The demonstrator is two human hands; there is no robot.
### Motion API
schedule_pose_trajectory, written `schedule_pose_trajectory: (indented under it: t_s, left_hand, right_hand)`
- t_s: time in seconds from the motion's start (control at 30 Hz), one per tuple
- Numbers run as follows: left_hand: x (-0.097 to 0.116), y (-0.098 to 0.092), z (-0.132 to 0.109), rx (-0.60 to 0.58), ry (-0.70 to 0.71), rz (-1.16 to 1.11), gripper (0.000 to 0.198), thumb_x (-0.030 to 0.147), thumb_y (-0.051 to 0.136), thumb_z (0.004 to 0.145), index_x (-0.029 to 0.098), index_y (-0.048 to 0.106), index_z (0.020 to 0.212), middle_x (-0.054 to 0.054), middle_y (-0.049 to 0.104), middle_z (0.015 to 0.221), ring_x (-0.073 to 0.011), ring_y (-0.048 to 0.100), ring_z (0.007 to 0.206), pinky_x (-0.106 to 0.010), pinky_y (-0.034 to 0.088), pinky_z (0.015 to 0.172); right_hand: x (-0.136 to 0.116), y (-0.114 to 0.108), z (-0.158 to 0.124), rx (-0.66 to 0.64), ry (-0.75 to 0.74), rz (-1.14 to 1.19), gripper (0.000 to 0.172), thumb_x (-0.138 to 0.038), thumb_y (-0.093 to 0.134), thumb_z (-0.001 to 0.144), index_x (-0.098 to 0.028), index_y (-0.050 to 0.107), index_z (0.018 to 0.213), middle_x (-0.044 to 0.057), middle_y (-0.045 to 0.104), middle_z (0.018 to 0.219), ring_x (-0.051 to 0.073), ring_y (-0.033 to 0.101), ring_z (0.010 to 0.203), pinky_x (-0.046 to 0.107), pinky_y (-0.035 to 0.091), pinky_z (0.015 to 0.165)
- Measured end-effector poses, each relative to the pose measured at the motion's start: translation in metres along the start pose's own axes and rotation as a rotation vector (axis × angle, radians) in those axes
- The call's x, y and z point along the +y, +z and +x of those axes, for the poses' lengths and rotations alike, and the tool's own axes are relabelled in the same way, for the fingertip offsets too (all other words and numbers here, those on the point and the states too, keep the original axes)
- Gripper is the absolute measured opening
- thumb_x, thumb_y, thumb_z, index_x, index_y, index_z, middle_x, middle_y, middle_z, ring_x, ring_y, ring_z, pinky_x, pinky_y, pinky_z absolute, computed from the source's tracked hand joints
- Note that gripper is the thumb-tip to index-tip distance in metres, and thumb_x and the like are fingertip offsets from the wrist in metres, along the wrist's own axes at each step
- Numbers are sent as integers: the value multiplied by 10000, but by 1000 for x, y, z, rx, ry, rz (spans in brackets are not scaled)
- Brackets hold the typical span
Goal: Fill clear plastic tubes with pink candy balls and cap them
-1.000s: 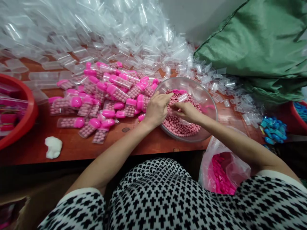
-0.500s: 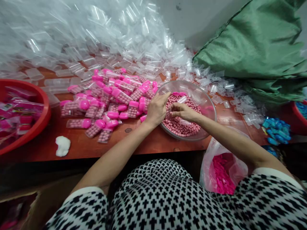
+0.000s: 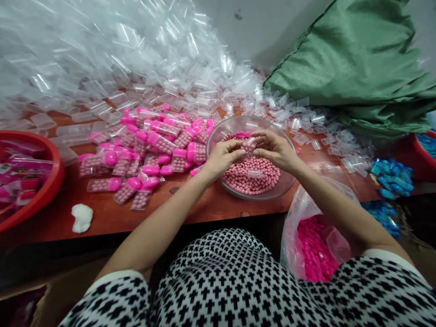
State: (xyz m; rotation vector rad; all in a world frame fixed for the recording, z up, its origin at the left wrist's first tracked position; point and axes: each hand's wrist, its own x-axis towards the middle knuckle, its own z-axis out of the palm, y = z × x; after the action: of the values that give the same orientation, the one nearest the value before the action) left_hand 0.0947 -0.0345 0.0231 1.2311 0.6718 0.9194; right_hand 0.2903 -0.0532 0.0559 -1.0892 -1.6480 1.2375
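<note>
Over the clear bowl I hold a small see-through plastic bottle filled with pink beads. My left hand is closed, pinching the bottle from the left. From the right, the thumb and fingers of my right hand close around its other side. Beneath them, loose pink beads fill the bowl's bottom, with a clear tube lying on top. A bright pink cap rests near the back of the beads.
Filled bottles with pink caps are heaped left of the bowl. Clear tubes pile up behind. Also around are a red basin, a white lump, a green sack, blue pieces and a bag of pink caps.
Both hands have risen from the beads, and the right has shifted to the right. A bead-filled bottle now shows between them. The view has shifted slightly.
</note>
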Motion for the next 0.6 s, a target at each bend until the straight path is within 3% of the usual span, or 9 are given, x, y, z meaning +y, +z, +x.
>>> schedule_pose_trajectory:
  t_s: [0.17, 0.3, 0.43, 0.6]
  left_hand:
    - [-3, -1, 0, 53, 6, -42, 379, 359, 798, 654, 127, 708, 940, -57, 702, 906, -182, 656, 809, -331, 557, 764]
    - [-3, -1, 0, 228, 57, -168, 404, 404, 806, 651, 148, 637, 912, -27, 674, 850, -169, 661, 765, -369, 586, 749]
    - [-6, 0, 2, 365, 149, -218, 385, 405, 790, 677, 177, 597, 919, -22, 684, 880, -161, 668, 787, -340, 595, 743]
    - [-12, 0, 2, 423, 220, -202, 353, 366, 766, 718, 192, 604, 979, -27, 691, 948, -169, 671, 895, -340, 573, 848]
  right_hand:
    - [5, -24, 11, 32, -51, -192, 314, -394, 685, 819, -191, 631, 1052, 29, 689, 892, 138, 656, 733, 260, 533, 640]
    - [23, -35, 40, 113, -21, -738, 138, -240, 598, 850, -153, 682, 917, 54, 702, 817, 181, 648, 752, 309, 497, 716]
    - [34, -21, 70, -27, 15, -1270, 238, -198, 522, 875, -152, 683, 1044, 138, 704, 1050, 267, 637, 935, 342, 450, 757]
    - [45, 0, 92, -176, 10, -1475, 307, -176, 405, 917, -107, 646, 1094, 195, 679, 1119, 300, 586, 1057, 375, 420, 838]
